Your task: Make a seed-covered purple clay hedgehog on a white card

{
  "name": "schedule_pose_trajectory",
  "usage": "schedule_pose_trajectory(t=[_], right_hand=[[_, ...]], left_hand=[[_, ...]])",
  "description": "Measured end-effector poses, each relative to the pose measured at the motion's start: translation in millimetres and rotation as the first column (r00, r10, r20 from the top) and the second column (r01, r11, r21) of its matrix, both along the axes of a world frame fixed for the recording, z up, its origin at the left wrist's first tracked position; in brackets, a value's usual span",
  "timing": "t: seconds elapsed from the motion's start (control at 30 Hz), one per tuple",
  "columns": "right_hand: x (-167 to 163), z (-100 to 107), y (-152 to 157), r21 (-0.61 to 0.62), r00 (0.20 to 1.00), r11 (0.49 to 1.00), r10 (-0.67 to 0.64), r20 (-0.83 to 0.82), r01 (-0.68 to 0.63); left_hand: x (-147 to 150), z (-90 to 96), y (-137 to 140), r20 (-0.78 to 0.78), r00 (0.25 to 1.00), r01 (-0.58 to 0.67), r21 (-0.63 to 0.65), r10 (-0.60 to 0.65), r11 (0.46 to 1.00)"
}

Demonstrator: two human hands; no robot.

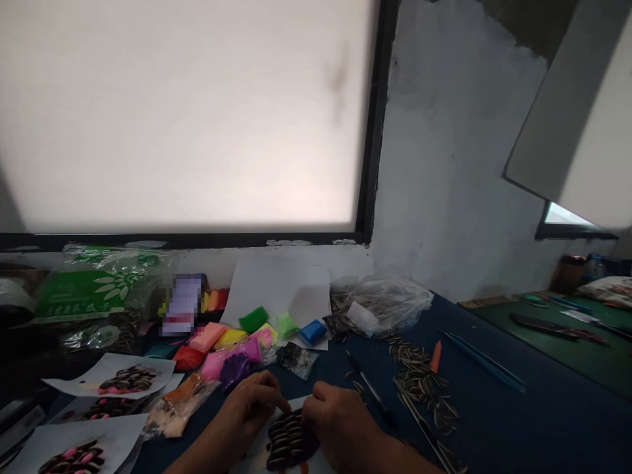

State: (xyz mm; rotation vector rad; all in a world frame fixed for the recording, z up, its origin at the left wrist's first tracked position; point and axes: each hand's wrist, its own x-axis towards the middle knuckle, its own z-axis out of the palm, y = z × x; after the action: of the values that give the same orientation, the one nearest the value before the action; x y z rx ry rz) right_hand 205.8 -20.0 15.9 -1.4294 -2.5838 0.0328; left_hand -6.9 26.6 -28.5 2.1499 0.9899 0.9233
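A white sheet of paper (255, 461) lies between my hands at the bottom of the head view. It carries a cluster of striped sunflower seeds (286, 438) set in overlapping rows, with dark purple at its right edge. My left hand (257, 403) is closed with bent fingers, its fingertips at the cluster's upper left edge. From the right, my right hand (338, 416) has its fingers curled together against the cluster's upper right edge. Whatever either hand pinches is too small or hidden to make out.
Loose sunflower seeds (419, 375), a pen (368, 382), an orange stick (435, 357) and blue tweezers (486, 362) lie to the right. Coloured clay packets (207, 337) sit behind my left hand. Finished seed pictures (79, 447) are at left; a plastic bag (385, 303) stands behind.
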Motion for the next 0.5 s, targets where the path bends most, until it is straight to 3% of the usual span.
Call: schedule_pose_trajectory(t=[0.33, 0.5], right_hand=[[-4.3, 5.0, -0.2, -0.027, 0.995, 1.000, 0.006, 0.102, -0.003], [-2.9, 20.2, -4.1, -0.048, 0.993, 0.999, -0.015, 0.121, 0.021]], left_hand=[[-0.3, -0.9, -0.8, 0.003, 1.000, 0.011, 0.016, -0.011, 1.000], [0.8, 2.1, -1.4, -0.017, 1.000, 0.006, 0.002, -0.006, 1.000]])
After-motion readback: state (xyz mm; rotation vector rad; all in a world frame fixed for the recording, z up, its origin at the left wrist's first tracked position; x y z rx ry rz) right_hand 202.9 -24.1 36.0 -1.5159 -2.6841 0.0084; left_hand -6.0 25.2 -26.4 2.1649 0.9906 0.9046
